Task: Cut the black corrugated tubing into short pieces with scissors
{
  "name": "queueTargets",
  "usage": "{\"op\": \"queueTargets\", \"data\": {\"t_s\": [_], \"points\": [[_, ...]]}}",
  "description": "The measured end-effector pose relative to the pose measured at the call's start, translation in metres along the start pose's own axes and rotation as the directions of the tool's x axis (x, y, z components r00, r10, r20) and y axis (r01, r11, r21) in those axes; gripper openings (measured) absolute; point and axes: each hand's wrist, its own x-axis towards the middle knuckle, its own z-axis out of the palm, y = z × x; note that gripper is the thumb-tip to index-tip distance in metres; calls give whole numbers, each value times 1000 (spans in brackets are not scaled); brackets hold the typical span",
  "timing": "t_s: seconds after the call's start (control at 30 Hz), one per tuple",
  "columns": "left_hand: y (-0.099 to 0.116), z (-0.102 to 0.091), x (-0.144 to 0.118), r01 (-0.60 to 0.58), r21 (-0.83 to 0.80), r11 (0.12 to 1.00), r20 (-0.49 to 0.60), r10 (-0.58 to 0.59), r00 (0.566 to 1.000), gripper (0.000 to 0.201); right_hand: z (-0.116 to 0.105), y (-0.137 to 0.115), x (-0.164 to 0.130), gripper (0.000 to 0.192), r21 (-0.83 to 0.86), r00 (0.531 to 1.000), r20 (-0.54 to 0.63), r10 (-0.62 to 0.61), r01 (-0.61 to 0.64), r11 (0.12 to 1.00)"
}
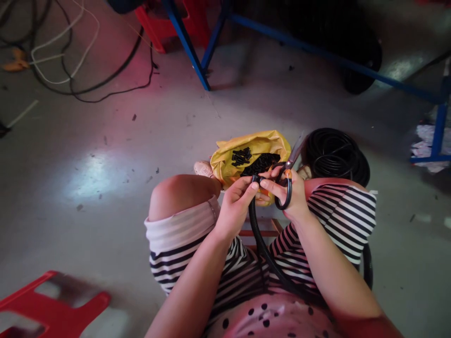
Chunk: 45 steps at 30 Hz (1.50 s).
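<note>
My left hand [233,205] pinches the end of a black corrugated tube [258,232] between thumb and fingers. From there the tube curves down over my lap and passes under my right forearm. My right hand [295,197] has the black-handled scissors [289,164] hooked on its fingers, blades pointing up and away. Its thumb and fingertips also meet at the tube's end, beside my left fingers. Just beyond both hands, a yellow bag [225,157] stands open on the floor with many short black tube pieces [262,163] inside.
A coil of black tube [336,157] lies on the floor right of the bag. Farther off is a blue metal frame [200,70] with a red stool [158,28] behind it. Cables [105,82] loop at the upper left. Another red stool [66,310] is at the lower left.
</note>
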Motion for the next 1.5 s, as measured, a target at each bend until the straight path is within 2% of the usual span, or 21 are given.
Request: {"op": "queueTargets", "data": {"t_s": [0.4, 0.5, 0.63, 0.7, 0.83, 0.93, 1.07, 1.23, 1.4, 1.5], "points": [[-3, -2, 5, 122, -31, 992, 21, -121, 992, 49, 6, 17, 4, 44, 78, 997, -9, 76, -75, 994], [-2, -3, 3, 173, -55, 983, 14, -172, 985, 49, 7, 22, 1, 44, 135, 995, 22, 100, -102, 986], [-1, -4, 1, 209, -116, 971, 28, -207, 978, 46, 12, 28, -4, 46, 267, 980, 92, 179, -197, 943], [-2, -5, 1, 220, -142, 965, 13, -221, 975, 43, 14, 29, -5, 47, 279, 977, 90, 192, -210, 937], [-1, -6, 1, 230, -204, 952, 41, -227, 973, 37, 14, 26, -3, 45, 129, 993, 32, 115, -118, 985], [1, -7, 0, 275, -239, 931, 70, -266, 961, 36, 10, 22, 0, 46, 6, 996, 69, 62, -63, 998], [4, -8, -1, 295, -272, 916, 46, -294, 955, 36, 3, 16, -2, 43, -140, 992, 129, -10, 28, 990], [8, -5, -2, 269, -261, 927, 18, -274, 962, 36, -6, 2, -5, 32, -395, 974, 222, -50, 137, 909], [6, -6, -2, 269, -235, 934, 9, -274, 962, 34, -6, -12, -6, 18, -464, 930, 333, -154, 304, 832], [4, -10, 0, 271, -235, 934, -5, -280, 960, 26, -3, -12, -7, 19, -507, 916, 347, -199, 362, 782]]}}
